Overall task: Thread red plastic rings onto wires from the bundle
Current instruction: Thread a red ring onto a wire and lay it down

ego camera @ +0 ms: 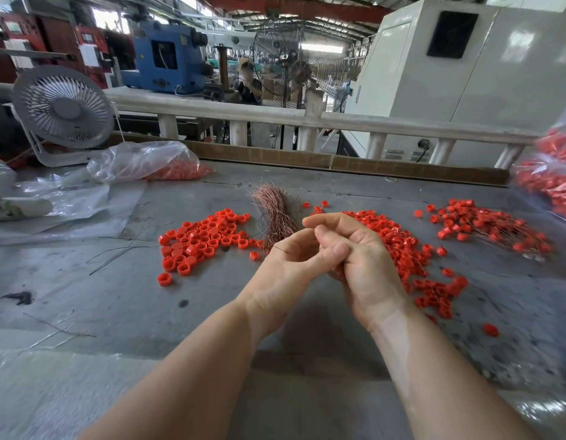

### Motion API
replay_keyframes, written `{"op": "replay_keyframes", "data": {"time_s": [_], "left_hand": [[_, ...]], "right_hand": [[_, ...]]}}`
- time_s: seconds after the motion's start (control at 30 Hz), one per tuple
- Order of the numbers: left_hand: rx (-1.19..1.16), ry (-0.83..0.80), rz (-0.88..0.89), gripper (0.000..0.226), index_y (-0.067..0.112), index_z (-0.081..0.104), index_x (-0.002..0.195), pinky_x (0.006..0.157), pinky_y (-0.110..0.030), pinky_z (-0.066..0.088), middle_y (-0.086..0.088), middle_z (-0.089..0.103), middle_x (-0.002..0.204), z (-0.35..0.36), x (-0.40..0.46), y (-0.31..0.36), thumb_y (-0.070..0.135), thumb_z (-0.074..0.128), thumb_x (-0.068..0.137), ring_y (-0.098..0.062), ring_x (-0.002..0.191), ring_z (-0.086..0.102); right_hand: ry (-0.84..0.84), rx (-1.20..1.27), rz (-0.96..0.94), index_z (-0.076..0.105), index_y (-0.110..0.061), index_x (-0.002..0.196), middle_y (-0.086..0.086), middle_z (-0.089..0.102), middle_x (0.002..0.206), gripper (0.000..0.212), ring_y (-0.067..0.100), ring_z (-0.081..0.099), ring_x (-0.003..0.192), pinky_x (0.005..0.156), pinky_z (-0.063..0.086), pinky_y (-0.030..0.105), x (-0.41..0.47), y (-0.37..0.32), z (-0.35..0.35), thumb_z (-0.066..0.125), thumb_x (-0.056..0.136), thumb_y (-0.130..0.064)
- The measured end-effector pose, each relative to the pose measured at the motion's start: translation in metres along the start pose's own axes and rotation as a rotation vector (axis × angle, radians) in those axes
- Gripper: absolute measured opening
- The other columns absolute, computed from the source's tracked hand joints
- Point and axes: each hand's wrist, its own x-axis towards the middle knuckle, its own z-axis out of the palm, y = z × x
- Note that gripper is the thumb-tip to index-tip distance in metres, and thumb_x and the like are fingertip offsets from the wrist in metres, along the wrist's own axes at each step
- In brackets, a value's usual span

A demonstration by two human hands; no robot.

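- Clearly working at mid-task: left hand (286, 260) and right hand (359, 254) meeting just in front of the wire bundle (273, 219), fingers of both curled inward and pinching a single thin wire (280, 248), only a short dark stretch of it showing by the left thumb.
- Not showing any ring between the fingertips; hidden behind the right hand, so not telling whether one is already on.
- Lying on the grey counter (116, 293): loose red rings (200, 241) spread to the left of the bundle, a second scatter of rings (411, 258) to its right behind the right hand, and further right a threaded pile (491, 228) with wires running through it.
- Sitting well left of the bundle: a plastic bag (148, 163) of more rings and a small white fan (62, 108); stray dark wires (123, 249) lying just left of the loose rings.
- Judging the handling: wire looking hair-fine, very light and springy, likely kinking if bent sharply; best pinched close to its free tip so the end stays stiff enough to aim.
- Judging the rings: small, rigid, smooth plastic, light and prone to rolling or slipping; best gripping across the outer wall with thumb and forefinger, leaving the hole clear.
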Motion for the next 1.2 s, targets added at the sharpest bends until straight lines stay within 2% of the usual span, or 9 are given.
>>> {"op": "replay_keyframes", "data": {"time_s": [0.07, 0.23, 0.53, 0.63, 0.7, 0.8, 0.97, 1.07, 1.2], "left_hand": [[-0.003, -0.008, 0.004, 0.023, 0.007, 0.062, 0.093, 0.063, -0.01, 0.045, 0.01, 0.065, 0.065, -0.0003, -0.0003, -0.0001, 0.02, 0.06, 0.074, 0.002, 0.066, 0.06], [0.006, 0.014, 0.029, 0.017, 0.006, 0.063, 0.085, 0.063, -0.011, 0.046, 0.007, 0.065, 0.064, -0.0014, 0.0006, -0.0029, 0.019, 0.061, 0.074, -0.001, 0.065, 0.061], [0.036, 0.021, 0.042, 0.021, 0.003, 0.062, 0.082, 0.062, -0.009, 0.044, 0.007, 0.062, 0.062, -0.0026, 0.0001, -0.0023, 0.022, 0.061, 0.074, 0.0, 0.063, 0.059], [0.027, 0.015, 0.041, 0.021, 0.003, 0.063, 0.086, 0.065, -0.012, 0.046, 0.005, 0.062, 0.066, -0.0025, 0.0002, -0.0023, 0.021, 0.06, 0.076, -0.002, 0.066, 0.059], [0.019, 0.035, 0.036, 0.028, 0.001, 0.064, 0.095, 0.066, -0.014, 0.047, 0.001, 0.065, 0.072, -0.0016, 0.0006, -0.0022, 0.02, 0.062, 0.076, -0.005, 0.067, 0.06], [0.02, 0.062, 0.031, 0.037, -0.001, 0.064, 0.105, 0.062, -0.014, 0.047, 0.004, 0.067, 0.071, -0.001, 0.0013, -0.0007, 0.02, 0.063, 0.074, -0.004, 0.064, 0.06], [0.032, 0.072, 0.025, 0.042, 0.003, 0.065, 0.109, 0.066, -0.018, 0.05, -0.002, 0.069, 0.074, -0.0026, 0.001, 0.0003, 0.021, 0.065, 0.072, -0.01, 0.066, 0.063], [0.039, 0.068, 0.025, 0.041, 0.004, 0.066, 0.111, 0.066, -0.017, 0.049, -0.006, 0.07, 0.079, -0.0042, 0.0006, 0.0007, 0.019, 0.065, 0.073, -0.01, 0.068, 0.064], [0.077, 0.125, 0.038, 0.032, 0.01, 0.069, 0.099, 0.07, -0.025, 0.049, -0.006, 0.071, 0.075, -0.0064, 0.0016, -0.0004, 0.018, 0.067, 0.069, -0.012, 0.069, 0.065]], "right_hand": [[-0.003, -0.012, -0.002, 0.068, -0.017, 0.079, -0.009, 0.047, 0.052, 0.026, 0.0, 0.039, 0.048, 0.045, 0.036, 0.011, 0.0003, 0.001, -0.0004, 0.048, 0.091, -0.005], [-0.007, -0.029, -0.011, 0.07, -0.021, 0.074, 0.005, 0.051, 0.066, 0.031, 0.005, 0.045, 0.056, 0.047, 0.04, 0.013, 0.0004, 0.0025, -0.0007, 0.05, 0.09, -0.005], [-0.021, 0.007, -0.038, 0.068, -0.015, 0.076, -0.001, 0.046, 0.055, 0.031, -0.002, 0.039, 0.044, 0.043, 0.037, 0.011, 0.0001, 0.0028, 0.0011, 0.046, 0.092, 0.0], [0.0, 0.001, -0.014, 0.067, -0.017, 0.084, 0.003, 0.045, 0.06, 0.026, -0.001, 0.04, 0.046, 0.044, 0.038, 0.012, 0.0, 0.0036, 0.0019, 0.046, 0.093, -0.005], [0.025, 0.021, 0.012, 0.066, -0.019, 0.093, -0.006, 0.049, 0.057, 0.021, -0.001, 0.042, 0.047, 0.045, 0.038, 0.012, 0.001, 0.0037, 0.0018, 0.048, 0.094, -0.01], [0.041, 0.032, 0.016, 0.061, -0.022, 0.104, -0.015, 0.044, 0.046, 0.017, -0.002, 0.038, 0.04, 0.042, 0.034, 0.01, 0.0023, 0.0026, 0.0012, 0.05, 0.093, -0.017], [0.037, 0.072, 0.028, 0.061, -0.021, 0.105, -0.017, 0.048, 0.048, 0.018, -0.002, 0.041, 0.037, 0.039, 0.032, 0.009, 0.0019, 0.0, 0.0016, 0.052, 0.091, -0.026], [0.044, 0.102, 0.042, 0.062, -0.02, 0.104, -0.016, 0.047, 0.047, 0.027, -0.001, 0.042, 0.036, 0.038, 0.031, 0.009, 0.0013, -0.0025, 0.0015, 0.054, 0.083, -0.035], [0.041, 0.102, 0.048, 0.063, -0.017, 0.104, -0.013, 0.045, 0.051, 0.026, -0.001, 0.034, 0.038, 0.037, 0.026, 0.012, 0.0012, -0.0023, -0.0004, 0.048, 0.09, -0.033]]}}
